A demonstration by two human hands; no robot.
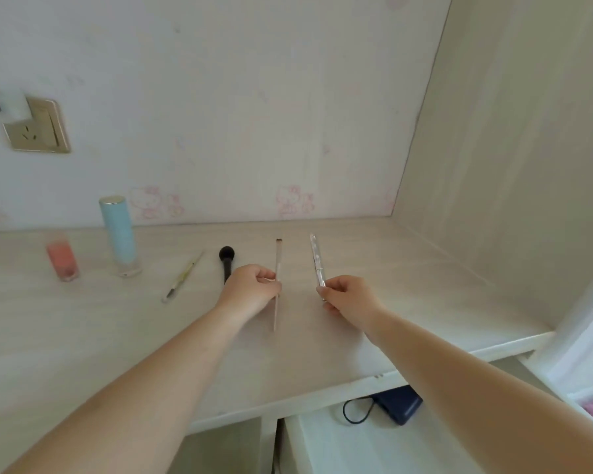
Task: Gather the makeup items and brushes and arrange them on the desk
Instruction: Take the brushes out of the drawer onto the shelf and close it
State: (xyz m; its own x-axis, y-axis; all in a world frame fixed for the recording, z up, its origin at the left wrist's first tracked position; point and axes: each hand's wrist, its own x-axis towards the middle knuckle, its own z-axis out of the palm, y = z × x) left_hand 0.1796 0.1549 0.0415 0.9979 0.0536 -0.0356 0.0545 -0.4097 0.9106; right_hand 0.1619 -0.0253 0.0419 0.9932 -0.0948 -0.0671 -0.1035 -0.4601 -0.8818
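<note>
Left hand (250, 289) pinches a thin pink-handled brush (277, 285) lying lengthwise on the worktop (408, 285); right hand (348, 297) grips the near end of a silvery brush (315, 258) just to its right. Left of these lie a black powder brush (226, 260) and a small yellowish brush (184, 277). Further left stand a blue tube (119, 234) and a pink bottle (62, 258).

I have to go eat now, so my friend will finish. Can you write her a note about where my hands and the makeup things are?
Left hand: pinches the thin pink brush, which lies on the desk.
Right hand: grips the silver pen-like stick at its near end.
Already lined up on the desk: orange bottle, blue tube standing, small yellow brush, black powder brush.
Left to do: straighten and let go of the two held items, probably beside the others.
</note>
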